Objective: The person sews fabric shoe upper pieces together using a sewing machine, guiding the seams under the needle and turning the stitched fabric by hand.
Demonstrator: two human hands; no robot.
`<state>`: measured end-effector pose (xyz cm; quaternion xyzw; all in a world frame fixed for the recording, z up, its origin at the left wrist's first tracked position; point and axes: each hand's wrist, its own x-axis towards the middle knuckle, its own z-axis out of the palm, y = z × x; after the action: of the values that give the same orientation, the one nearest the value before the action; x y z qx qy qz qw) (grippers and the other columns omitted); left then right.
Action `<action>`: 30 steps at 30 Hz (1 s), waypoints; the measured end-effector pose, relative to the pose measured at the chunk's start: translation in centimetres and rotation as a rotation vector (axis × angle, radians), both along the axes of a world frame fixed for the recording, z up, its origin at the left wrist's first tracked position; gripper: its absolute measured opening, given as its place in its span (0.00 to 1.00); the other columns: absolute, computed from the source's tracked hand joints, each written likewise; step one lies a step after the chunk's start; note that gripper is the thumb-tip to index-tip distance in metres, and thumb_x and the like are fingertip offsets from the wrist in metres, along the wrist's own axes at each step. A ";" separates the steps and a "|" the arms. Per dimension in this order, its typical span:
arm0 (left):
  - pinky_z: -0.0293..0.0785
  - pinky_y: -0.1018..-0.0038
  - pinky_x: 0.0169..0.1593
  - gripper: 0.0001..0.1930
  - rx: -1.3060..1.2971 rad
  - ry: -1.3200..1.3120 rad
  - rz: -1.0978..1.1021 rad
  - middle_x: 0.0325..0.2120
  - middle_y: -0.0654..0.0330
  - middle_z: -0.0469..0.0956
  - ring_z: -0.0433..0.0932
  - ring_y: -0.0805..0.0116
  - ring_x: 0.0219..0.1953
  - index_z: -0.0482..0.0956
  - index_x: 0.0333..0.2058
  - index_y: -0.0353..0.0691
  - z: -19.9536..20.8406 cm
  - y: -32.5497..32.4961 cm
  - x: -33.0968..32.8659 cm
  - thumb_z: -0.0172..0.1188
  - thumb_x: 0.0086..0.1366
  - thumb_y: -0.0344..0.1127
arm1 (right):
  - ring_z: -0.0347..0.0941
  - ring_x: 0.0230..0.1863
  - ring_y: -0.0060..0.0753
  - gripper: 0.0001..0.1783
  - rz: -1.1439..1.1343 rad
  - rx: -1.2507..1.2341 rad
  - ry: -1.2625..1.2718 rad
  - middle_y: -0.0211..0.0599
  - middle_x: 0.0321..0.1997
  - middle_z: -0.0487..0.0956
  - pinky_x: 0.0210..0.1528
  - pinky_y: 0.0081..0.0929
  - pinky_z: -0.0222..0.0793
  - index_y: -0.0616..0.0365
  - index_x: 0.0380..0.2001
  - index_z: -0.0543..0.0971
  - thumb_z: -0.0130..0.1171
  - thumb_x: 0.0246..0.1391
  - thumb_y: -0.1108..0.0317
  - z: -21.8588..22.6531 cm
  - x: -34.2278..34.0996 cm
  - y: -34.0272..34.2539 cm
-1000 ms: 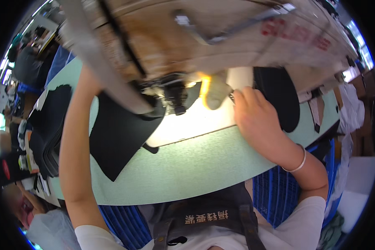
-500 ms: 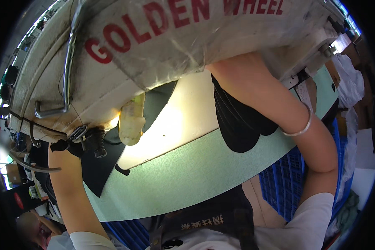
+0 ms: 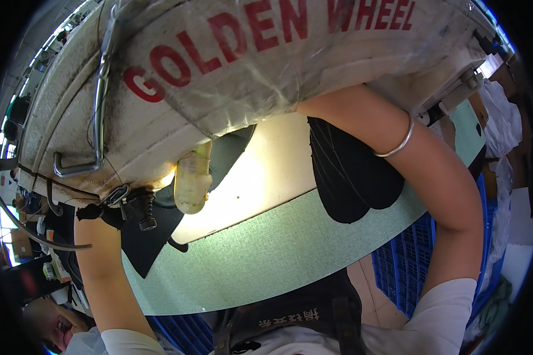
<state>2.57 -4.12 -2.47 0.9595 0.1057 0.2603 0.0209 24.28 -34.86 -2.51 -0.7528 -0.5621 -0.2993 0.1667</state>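
Observation:
A large off-white sewing machine head (image 3: pixel 237 89) fills the upper half and hides both sets of fingers. My left forearm (image 3: pixel 100 272) rises behind its left end, beside a black fabric piece (image 3: pixel 151 242) with a pointed corner. From the right, my right forearm (image 3: pixel 361 118), with a silver bangle (image 3: pixel 404 139), passes behind the machine's lower edge. Below that arm lies a larger black fabric piece (image 3: pixel 349 177) with rounded ends and pale lines across it. What either hand holds is hidden.
Bright light falls on the machine's pale metal bed (image 3: pixel 266 163), set in a curved green tabletop (image 3: pixel 237 254). A yellowed, rounded part (image 3: pixel 190 189) hangs below the machine. Blue plastic crates (image 3: pixel 403 260) stand beneath the table's right side. Another person (image 3: pixel 56 322) is at the lower left.
My right forearm has reached farther in behind the machine, carrying the bangle up and left. The whole view has shifted slightly. The black fabric looks unmoved on the table.

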 end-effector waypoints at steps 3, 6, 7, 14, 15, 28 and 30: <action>0.72 0.71 0.47 0.12 0.006 0.022 0.030 0.36 0.47 0.79 0.79 0.55 0.39 0.78 0.42 0.33 -0.8 0.6 -0.2 0.57 0.62 0.33 | 0.78 0.40 0.37 0.08 -0.053 -0.086 0.066 0.38 0.41 0.79 0.38 0.33 0.75 0.57 0.31 0.81 0.59 0.46 0.69 -0.4 -0.1 0.6; 0.72 0.71 0.47 0.12 0.013 0.039 0.063 0.36 0.47 0.79 0.79 0.55 0.39 0.77 0.42 0.33 -1.3 1.3 -0.6 0.57 0.62 0.33 | 0.78 0.41 0.37 0.08 -0.103 -0.169 0.127 0.38 0.41 0.79 0.39 0.33 0.75 0.57 0.31 0.82 0.60 0.46 0.69 -0.7 -0.5 0.2; 0.72 0.71 0.47 0.12 0.018 0.042 0.085 0.36 0.47 0.79 0.79 0.55 0.39 0.77 0.42 0.33 -1.2 1.5 -1.1 0.57 0.62 0.33 | 0.78 0.41 0.37 0.08 -0.110 -0.194 0.143 0.38 0.41 0.79 0.39 0.33 0.75 0.57 0.31 0.82 0.60 0.46 0.68 -0.8 -1.2 -0.6; 0.71 0.71 0.47 0.13 0.042 0.027 0.190 0.37 0.46 0.79 0.79 0.55 0.40 0.77 0.43 0.33 0.0 2.0 -3.4 0.57 0.63 0.34 | 0.77 0.42 0.36 0.07 -0.194 -0.345 0.206 0.37 0.41 0.79 0.39 0.32 0.75 0.55 0.30 0.82 0.60 0.46 0.67 0.5 -6.3 -0.8; 0.71 0.71 0.47 0.13 0.051 0.025 0.214 0.37 0.46 0.79 0.79 0.56 0.40 0.77 0.43 0.33 0.4 2.1 -4.0 0.57 0.63 0.34 | 0.77 0.39 0.35 0.07 -0.171 -0.407 0.208 0.35 0.38 0.78 0.35 0.31 0.76 0.56 0.28 0.82 0.61 0.45 0.67 0.4 -6.6 -1.1; 0.71 0.66 0.54 0.31 -1.330 -0.714 0.410 0.49 0.51 0.74 0.76 0.60 0.49 0.67 0.56 0.29 3.8 -8.6 -28.6 0.64 0.57 0.39 | 0.72 0.43 0.36 0.25 0.640 -0.187 0.289 0.43 0.47 0.74 0.34 0.27 0.71 0.66 0.47 0.74 0.57 0.40 0.75 0.9 -19.1 -6.9; 0.71 0.62 0.57 0.36 -1.598 -0.772 0.169 0.52 0.46 0.73 0.75 0.53 0.53 0.62 0.59 0.26 2.3 -14.0 -29.1 0.62 0.52 0.36 | 0.73 0.50 0.46 0.30 0.687 -0.233 0.326 0.47 0.54 0.73 0.48 0.37 0.73 0.60 0.50 0.75 0.66 0.39 0.72 1.4 -20.6 -5.8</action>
<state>-26.57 -18.09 -0.19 0.4926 0.3116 0.4147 0.6988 3.68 -40.67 -1.07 -0.5724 -0.7775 -0.0369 0.2578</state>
